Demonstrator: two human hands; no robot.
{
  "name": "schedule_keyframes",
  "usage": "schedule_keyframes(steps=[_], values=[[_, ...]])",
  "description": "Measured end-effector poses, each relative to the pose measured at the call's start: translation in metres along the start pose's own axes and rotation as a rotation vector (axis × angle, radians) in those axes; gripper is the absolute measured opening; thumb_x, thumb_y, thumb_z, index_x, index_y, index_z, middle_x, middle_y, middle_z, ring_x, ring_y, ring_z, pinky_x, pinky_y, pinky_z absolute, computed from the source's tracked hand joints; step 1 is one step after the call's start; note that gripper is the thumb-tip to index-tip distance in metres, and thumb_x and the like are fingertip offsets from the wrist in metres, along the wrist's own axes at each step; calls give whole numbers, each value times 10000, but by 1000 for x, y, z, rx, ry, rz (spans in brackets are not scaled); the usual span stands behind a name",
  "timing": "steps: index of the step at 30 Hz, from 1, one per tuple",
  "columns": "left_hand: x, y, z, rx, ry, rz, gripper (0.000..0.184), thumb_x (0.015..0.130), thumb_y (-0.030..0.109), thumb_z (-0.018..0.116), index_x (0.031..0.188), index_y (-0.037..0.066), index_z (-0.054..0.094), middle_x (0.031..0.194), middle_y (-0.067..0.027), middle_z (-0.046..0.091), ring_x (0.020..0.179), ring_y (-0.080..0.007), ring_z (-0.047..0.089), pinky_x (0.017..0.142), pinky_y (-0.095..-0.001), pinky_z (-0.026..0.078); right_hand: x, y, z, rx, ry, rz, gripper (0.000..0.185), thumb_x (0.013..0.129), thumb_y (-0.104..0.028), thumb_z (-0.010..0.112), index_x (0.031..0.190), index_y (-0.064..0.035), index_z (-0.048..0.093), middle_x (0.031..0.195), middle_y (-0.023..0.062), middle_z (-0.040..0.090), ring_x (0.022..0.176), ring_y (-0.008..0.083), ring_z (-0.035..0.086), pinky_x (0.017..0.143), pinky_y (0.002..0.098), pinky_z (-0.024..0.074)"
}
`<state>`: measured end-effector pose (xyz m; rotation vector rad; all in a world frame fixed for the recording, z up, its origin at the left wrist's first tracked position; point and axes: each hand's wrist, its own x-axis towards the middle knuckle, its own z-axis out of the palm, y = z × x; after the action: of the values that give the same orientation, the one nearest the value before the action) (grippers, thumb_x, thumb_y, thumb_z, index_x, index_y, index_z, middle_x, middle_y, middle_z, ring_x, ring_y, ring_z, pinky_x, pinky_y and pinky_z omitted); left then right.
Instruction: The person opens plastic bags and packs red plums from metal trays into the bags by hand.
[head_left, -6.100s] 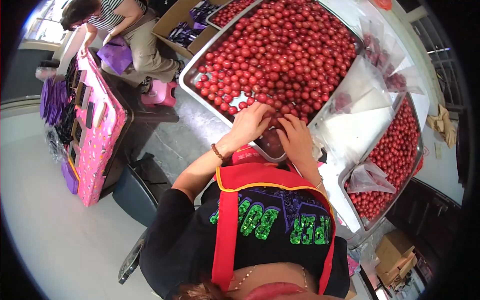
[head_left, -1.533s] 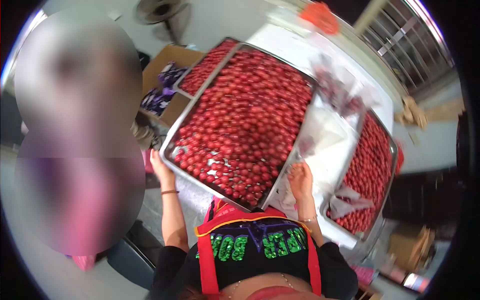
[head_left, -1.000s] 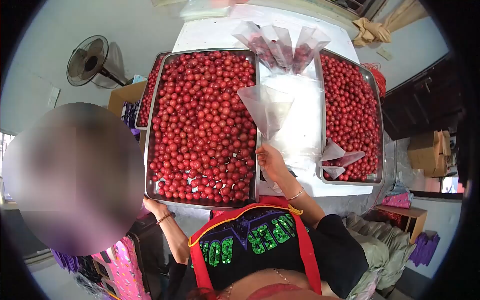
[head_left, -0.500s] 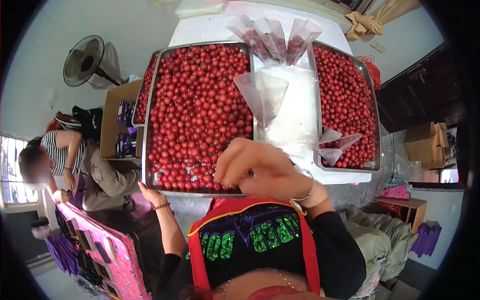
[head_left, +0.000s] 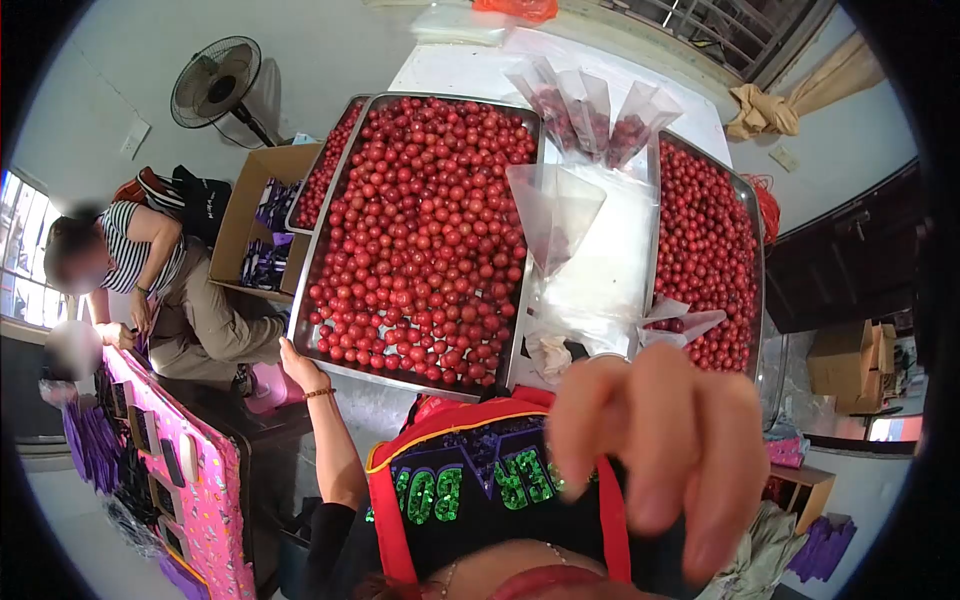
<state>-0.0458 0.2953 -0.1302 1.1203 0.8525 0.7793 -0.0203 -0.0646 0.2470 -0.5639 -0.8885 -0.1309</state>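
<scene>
A metal tray full of round red fruits rests at the table's near edge, slightly tilted in view. My left hand grips its near left corner, a beaded bracelet on the wrist. Close to the camera hangs my right hand, large and a little blurred, its bent fingers apart and pointing down. Nothing shows between those fingers; the thumb cannot be made out. A clear cone-shaped bag lies against the tray's right rim. Beyond it stand several filled cone bags with red fruits inside.
Another fruit tray is on the right, with clear bags on its near corner. A third tray shows partly behind the left one. A seated person works beside a pink-covered table. A fan stands behind a cardboard box.
My right hand has left the fruits and come up toward the camera, to the right. My left hand stays on the tray's corner. The whole view has shifted and turned slightly.
</scene>
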Motion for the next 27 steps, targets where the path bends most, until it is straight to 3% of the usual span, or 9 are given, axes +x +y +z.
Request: schedule_keyframes(steps=[3, 5, 7, 10, 12, 13, 19, 23, 27], values=[[-8, 3, -2, 362, 86, 253, 364, 903, 259, 506, 1112, -39, 514, 1128, -138, 526, 1031, -227, 491, 902, -346, 376, 5, 19, -73, 222, -385, -187, 84, 880, -170, 515, 825, -145, 573, 913, 5, 590, 799, 190, 527, 699, 321, 386], [-48, 48, 17, 931, 70, 836, 300, 844, 132, 570, 1091, -32, 525, 1210, -187, 462, 1131, -258, 424, 947, -367, 335, -11, 30, -88, 268, -22, -80, 114, 903, -213, 474, 865, -137, 551, 875, 18, 560, 770, 170, 498, 692, 318, 363], [-72, 65, 30, 909, -91, 896, 234, 848, 86, 561, 1053, -26, 548, 1140, -185, 505, 1064, -245, 477, 911, -348, 370, -14, 45, -113, 324, 147, 135, 182, 901, -229, 467, 756, -123, 496, 769, -23, 459, 759, 130, 447, 644, 296, 306], [-103, 49, 35, 647, -467, 480, 102, 871, 53, 541, 948, 2, 585, 901, -38, 585, 816, -121, 534, 745, -253, 436, -58, 85, -136, 93, 550, 529, 190, 917, -242, 460, 831, -88, 532, 809, 1, 525, 771, 147, 479, 647, 295, 351], [-137, 53, 47, 707, -635, 476, 82, 866, 58, 547, 910, -3, 580, 864, -64, 601, 797, -133, 550, 721, -255, 447, -99, 104, -151, 65, 638, 716, 194, 920, -246, 464, 868, -77, 544, 827, 11, 551, 768, 148, 496, 647, 293, 377], [-148, 52, 50, 670, -705, 397, 66, 841, 78, 575, 867, 18, 588, 884, -119, 603, 833, -259, 568, 752, -327, 442, -120, 108, -154, 98, 699, 799, 186, 919, -243, 477, 889, -74, 547, 827, 20, 565, 741, 131, 511, 640, 263, 399], [-144, 60, 53, 661, -635, 307, 159, 896, 129, 512, 858, -7, 584, 797, -93, 594, 726, -182, 567, 669, -293, 442, -174, 117, -156, -50, 751, 1146, 158, 919, -211, 494, 938, -71, 565, 870, 19, 588, 717, 83, 527, 642, 219, 427], [-127, 59, 16, 488, -369, 223, 100, 888, 91, 543, 924, 6, 581, 802, -14, 575, 754, -85, 528, 672, -229, 431, -185, 138, -158, -492, 367, 1218, 164, 875, -148, 545, 1006, -63, 595, 953, 47, 578, 786, 112, 541, 653, 223, 424], [-146, 54, -43, 427, -345, -143, 185, 854, 23, 517, 1038, 13, 520, 715, -1, 540, 666, -90, 532, 637, -219, 438, -170, 180, -147, -1302, -354, 677, 302, 771, -170, 601, 1067, -112, 594, 1108, 85, 532, 1075, 274, 443, 886, 382, 362]])
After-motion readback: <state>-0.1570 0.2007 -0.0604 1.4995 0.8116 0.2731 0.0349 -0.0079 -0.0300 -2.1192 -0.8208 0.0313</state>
